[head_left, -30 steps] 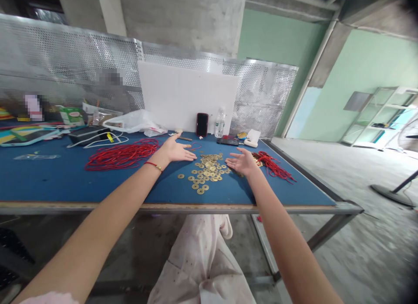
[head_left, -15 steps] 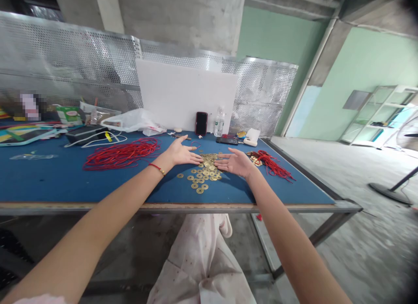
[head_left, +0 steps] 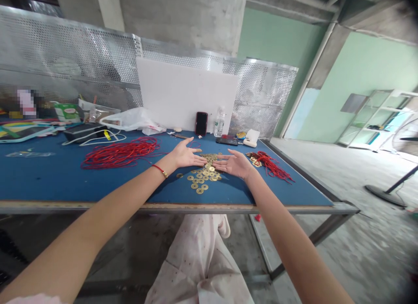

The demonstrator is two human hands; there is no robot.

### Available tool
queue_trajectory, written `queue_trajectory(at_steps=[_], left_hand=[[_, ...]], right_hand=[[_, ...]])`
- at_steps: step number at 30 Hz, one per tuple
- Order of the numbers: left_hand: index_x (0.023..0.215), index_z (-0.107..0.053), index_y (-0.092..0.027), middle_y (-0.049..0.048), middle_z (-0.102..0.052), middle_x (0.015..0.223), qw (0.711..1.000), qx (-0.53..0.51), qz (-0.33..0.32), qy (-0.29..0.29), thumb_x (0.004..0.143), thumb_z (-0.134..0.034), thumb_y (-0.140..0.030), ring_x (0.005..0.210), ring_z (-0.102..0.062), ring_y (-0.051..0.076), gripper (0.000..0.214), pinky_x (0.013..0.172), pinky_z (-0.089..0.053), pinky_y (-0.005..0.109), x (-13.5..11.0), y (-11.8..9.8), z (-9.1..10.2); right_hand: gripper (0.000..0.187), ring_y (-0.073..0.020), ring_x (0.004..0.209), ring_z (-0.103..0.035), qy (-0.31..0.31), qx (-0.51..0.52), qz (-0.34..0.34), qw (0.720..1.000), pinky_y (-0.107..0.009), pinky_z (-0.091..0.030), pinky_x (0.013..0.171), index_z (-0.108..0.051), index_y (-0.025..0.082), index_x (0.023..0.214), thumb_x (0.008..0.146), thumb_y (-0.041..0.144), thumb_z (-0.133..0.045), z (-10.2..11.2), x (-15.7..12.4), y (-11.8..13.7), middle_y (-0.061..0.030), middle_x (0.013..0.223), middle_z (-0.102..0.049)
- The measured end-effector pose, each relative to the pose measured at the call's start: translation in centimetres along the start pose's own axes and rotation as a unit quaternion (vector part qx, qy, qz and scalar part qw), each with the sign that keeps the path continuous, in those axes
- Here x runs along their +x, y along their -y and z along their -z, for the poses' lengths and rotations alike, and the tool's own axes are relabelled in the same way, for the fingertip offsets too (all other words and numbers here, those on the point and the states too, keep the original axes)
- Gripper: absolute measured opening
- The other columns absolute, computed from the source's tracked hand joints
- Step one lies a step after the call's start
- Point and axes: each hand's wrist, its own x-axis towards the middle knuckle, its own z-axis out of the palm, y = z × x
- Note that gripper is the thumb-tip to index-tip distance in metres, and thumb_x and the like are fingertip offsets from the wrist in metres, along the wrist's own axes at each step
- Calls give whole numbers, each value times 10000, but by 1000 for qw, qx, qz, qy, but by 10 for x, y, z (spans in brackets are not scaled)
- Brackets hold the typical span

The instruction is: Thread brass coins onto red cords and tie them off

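A pile of brass coins with holes [head_left: 203, 177] lies on the blue table [head_left: 58, 182]. My left hand [head_left: 186, 156] rests open, fingers stretched flat, against the pile's left side. My right hand [head_left: 233, 163] is open too, fingers extended against the pile's right side, so the two hands flank the coins with fingertips nearly meeting. A red bracelet sits on my left wrist. Neither hand holds anything that I can see.
Loose red cords [head_left: 119, 151] lie left of the coins; a red cord bundle with coins [head_left: 271, 163] lies right. At the back stand a white board [head_left: 186, 97], a phone [head_left: 201, 123], a water bottle [head_left: 219, 122] and a plastic bag [head_left: 130, 119]. The table's metal edge [head_left: 163, 207] runs near me.
Both hands have moved inward toward each other, pushing the spread coins into a tighter pile between them.
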Motion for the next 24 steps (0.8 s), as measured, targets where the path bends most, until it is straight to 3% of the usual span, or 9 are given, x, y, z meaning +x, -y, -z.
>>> queue_trajectory(at_steps=[5, 11, 16, 19, 22, 24], left_hand=[[1438, 94, -47, 357, -317, 1372, 981, -193, 2, 14, 759, -355, -660, 1252, -433, 392, 1019, 990, -314, 525, 4, 7, 9], [1439, -38, -82, 331, -340, 1368, 951, -308, 3, -30, 803, -411, -577, 1221, -470, 381, 888, 951, -379, 515, 2, 7, 0], [1421, -131, -110, 281, -403, 1352, 939, -341, -30, -25, 830, -403, -542, 1202, -497, 341, 780, 964, -385, 505, 1, 5, -5], [1435, -134, -138, 268, -372, 1388, 942, -330, -40, -38, 807, -401, -586, 1245, -454, 353, 816, 976, -367, 527, -3, 3, 5], [1460, -117, -161, 256, -347, 1414, 949, -310, -33, -50, 780, -419, -583, 1309, -377, 353, 856, 989, -335, 552, -13, 5, 28], [1457, -190, -158, 255, -400, 1380, 955, -295, -22, -11, 778, -415, -548, 1321, -354, 348, 814, 988, -311, 578, -24, 9, 46]], right_hand=[[377, -280, 1030, -620, 20, 46, -8, 999, -431, -506, 880, -503, 66, 1041, 885, 398, -411, 6, 3, 0, -238, 1033, -627], [313, -273, 1039, -614, 17, 54, 0, 998, -457, -511, 853, -494, 126, 1020, 872, 395, -435, 6, 5, -1, -204, 1074, -626], [264, -242, 1057, -601, 12, 58, 50, 997, -460, -486, 902, -509, 163, 1024, 866, 368, -456, 5, 3, -1, -157, 1125, -619], [293, -243, 1067, -592, -42, 68, 102, 992, -467, -464, 937, -521, 158, 1030, 859, 386, -453, 9, 1, 1, -156, 1111, -621], [316, -258, 1061, -594, -93, 52, 110, 988, -491, -447, 952, -536, 149, 1024, 850, 399, -452, 14, -9, 4, -159, 1053, -640], [326, -270, 1074, -589, -96, 23, 102, 990, -510, -429, 968, -551, 147, 1025, 843, 400, -457, 17, -26, 8, -161, 1051, -648]])
